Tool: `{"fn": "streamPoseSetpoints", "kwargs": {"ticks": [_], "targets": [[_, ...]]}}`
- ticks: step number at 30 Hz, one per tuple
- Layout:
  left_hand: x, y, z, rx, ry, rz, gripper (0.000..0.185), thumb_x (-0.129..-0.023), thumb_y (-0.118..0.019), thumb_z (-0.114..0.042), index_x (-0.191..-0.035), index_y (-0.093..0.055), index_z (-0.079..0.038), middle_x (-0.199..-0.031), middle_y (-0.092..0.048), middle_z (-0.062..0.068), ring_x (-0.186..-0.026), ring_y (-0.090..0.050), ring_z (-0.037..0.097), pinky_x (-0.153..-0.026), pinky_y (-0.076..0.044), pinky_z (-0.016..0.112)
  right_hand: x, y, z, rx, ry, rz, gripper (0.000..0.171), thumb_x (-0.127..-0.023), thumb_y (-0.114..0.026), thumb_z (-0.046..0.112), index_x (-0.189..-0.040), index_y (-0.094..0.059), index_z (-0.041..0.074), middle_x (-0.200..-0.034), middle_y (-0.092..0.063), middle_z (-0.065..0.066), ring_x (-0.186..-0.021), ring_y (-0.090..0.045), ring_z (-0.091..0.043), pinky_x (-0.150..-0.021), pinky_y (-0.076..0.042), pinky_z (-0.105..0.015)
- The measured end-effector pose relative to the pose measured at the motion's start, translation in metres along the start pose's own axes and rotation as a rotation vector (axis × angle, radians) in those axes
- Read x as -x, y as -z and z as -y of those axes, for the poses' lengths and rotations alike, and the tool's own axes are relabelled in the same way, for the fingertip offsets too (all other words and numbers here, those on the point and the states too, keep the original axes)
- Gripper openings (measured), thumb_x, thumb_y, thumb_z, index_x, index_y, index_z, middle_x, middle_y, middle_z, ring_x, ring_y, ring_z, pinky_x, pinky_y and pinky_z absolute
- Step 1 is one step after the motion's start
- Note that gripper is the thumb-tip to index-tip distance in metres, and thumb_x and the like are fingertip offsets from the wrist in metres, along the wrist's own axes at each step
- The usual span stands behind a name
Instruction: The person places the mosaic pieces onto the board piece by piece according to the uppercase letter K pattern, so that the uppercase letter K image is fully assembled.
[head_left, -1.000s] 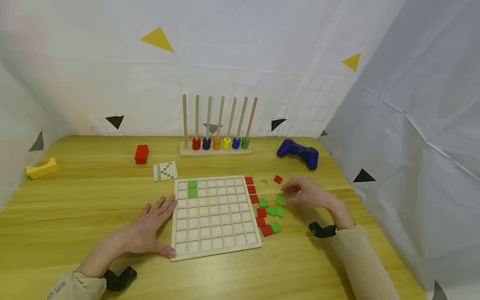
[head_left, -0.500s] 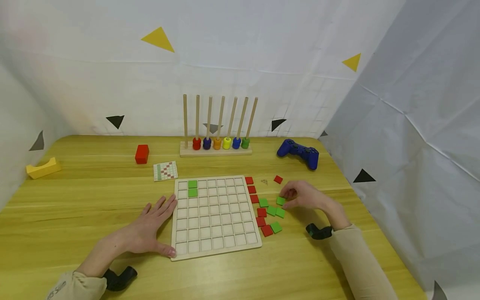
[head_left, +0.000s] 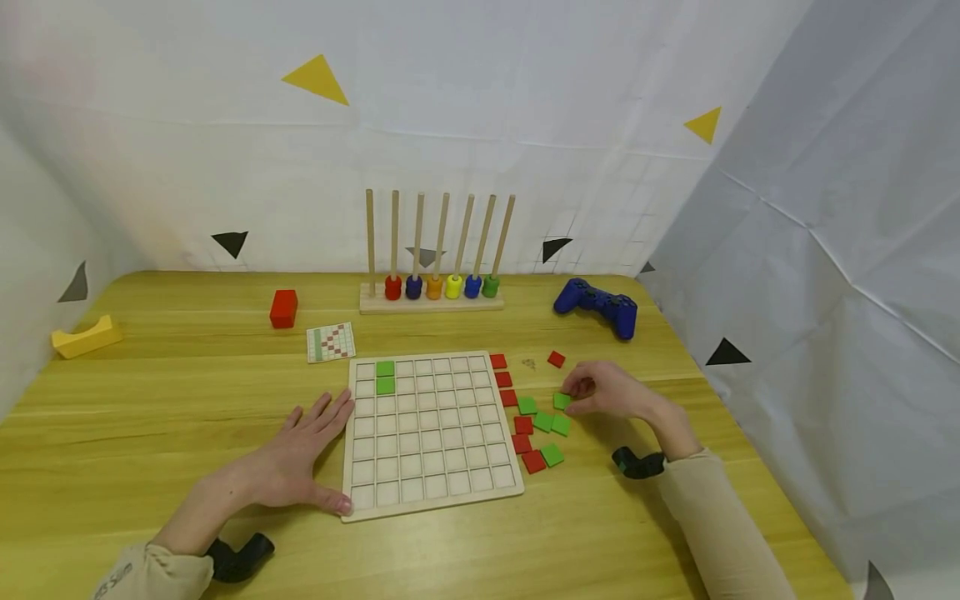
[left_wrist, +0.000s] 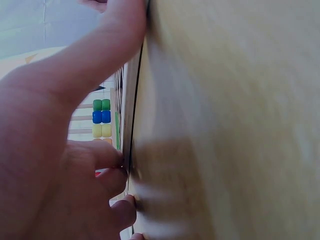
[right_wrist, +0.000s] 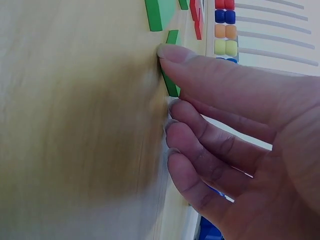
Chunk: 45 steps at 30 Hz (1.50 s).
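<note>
A square wooden grid board (head_left: 411,445) lies on the table, with two green tiles (head_left: 386,385) in its upper left cells. My left hand (head_left: 288,468) rests flat and spread along the board's left side, fingertips at the edge and thumb on the near corner. Right of the board, my right hand (head_left: 611,390) has thumb and index finger around a loose green tile (head_left: 561,402). In the right wrist view, the thumb lies against this green tile (right_wrist: 172,87) while the other fingers curl beside it. More green and red tiles (head_left: 522,425) lie between that hand and the board.
A pattern card (head_left: 331,342) sits behind the board's left corner. Along the back stand a peg bead rack (head_left: 431,304), a red block (head_left: 283,308) and a blue game controller (head_left: 597,306). One red tile (head_left: 556,358) lies apart; a yellow block (head_left: 87,337) is far left.
My right hand has shifted slightly left and closed in around the green tile, then held still. My left hand and the board have stayed put.
</note>
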<state>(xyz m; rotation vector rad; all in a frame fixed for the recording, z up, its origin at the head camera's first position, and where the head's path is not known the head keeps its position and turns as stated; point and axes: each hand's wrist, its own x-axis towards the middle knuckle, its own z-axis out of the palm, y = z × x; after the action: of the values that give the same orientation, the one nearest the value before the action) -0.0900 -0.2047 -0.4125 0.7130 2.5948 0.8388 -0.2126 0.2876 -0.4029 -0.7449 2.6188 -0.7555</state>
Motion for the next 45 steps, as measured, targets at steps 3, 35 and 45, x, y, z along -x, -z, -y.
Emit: {"fn": "streamPoseSetpoints", "kwargs": {"ticks": [3,35,45], "targets": [[0.0003,-0.0002,0.0001,0.003,0.0,0.0,0.133,-0.068,-0.08,-0.065,-0.159,-0.011,0.002,-0.168,0.0,0.02,-0.151,0.004,0.048,-0.115,0.003,0.071,-0.0003,-0.0002,-0.0002,0.001,0.001,-0.001,0.023,-0.082,-0.084,0.021,-0.099,-0.073,0.011,-0.093,-0.066,-0.002,-0.081,-0.062,-0.013,-0.072,-0.054,-0.025],[-0.0004,-0.0005,0.0006,-0.014,-0.004,0.001,0.132,-0.068,-0.08,-0.065,-0.159,-0.011,0.002,-0.168,-0.001,0.02,-0.151,0.003,0.049,-0.115,0.002,0.071,-0.0031,-0.0004,-0.0043,-0.019,0.036,-0.002,0.018,-0.082,-0.084,0.019,-0.097,-0.076,0.013,-0.091,-0.067,0.0,-0.078,-0.065,-0.011,-0.07,-0.056,-0.025],[0.0003,0.0,-0.0002,-0.012,-0.001,0.003,0.132,-0.069,-0.08,-0.066,-0.159,-0.011,0.002,-0.168,-0.001,0.02,-0.151,0.003,0.048,-0.115,0.002,0.071,-0.0018,0.002,0.0003,-0.023,0.062,-0.019,0.016,-0.083,-0.083,0.021,-0.096,-0.076,0.014,-0.091,-0.068,0.001,-0.079,-0.065,-0.011,-0.07,-0.056,-0.024]]}}
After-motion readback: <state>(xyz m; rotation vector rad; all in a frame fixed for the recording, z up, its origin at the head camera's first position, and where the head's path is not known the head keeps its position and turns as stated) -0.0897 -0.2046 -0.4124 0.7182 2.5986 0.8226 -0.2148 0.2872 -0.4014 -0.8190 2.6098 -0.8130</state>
